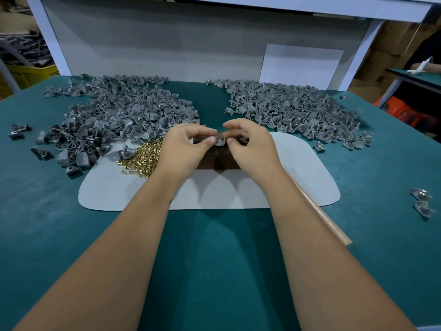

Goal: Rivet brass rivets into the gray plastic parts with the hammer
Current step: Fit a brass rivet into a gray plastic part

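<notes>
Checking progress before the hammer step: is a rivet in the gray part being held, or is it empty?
In: a brass rivet stands in the gray part pinched between left hand and right hand.

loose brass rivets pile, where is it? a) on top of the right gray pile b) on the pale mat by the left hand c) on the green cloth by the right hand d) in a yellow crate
b: the heap of small loose brass rivets lies on the pale gray rounded mat, just left of the left hand.
</notes>
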